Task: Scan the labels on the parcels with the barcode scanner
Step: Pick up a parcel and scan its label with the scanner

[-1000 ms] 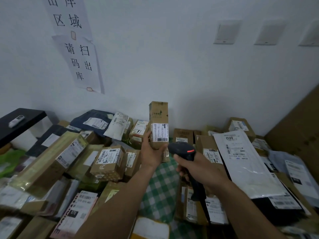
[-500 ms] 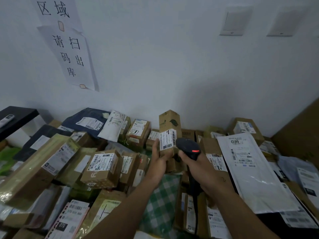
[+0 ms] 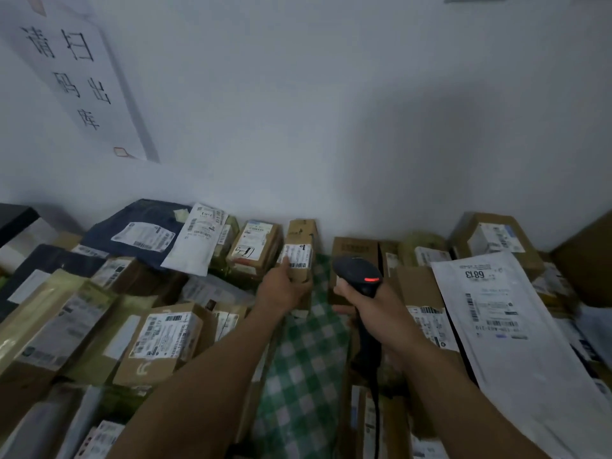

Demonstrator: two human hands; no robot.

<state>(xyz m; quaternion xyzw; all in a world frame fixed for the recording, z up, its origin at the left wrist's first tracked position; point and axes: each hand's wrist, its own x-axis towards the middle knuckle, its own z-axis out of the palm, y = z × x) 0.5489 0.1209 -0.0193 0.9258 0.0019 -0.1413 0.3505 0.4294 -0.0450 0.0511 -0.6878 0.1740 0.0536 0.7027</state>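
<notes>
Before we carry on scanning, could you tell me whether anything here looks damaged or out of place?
Nothing looks damaged or spilled. The parcels lie heaped at all angles, and the big white mailer bag on the right slants across several cartons. The wall notice's right edge seems to lift off the wall.

Head cam, fwd-down over parcel pile (image 3: 159, 332), near wall (image 3: 298, 111).

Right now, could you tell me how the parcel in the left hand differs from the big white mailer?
The held parcel is a narrow brown box, roughly upright; the white mailer is a wide bag lying flat. The left hand grips the parcel; no hand touches the mailer. Both carry barcode labels.
</notes>
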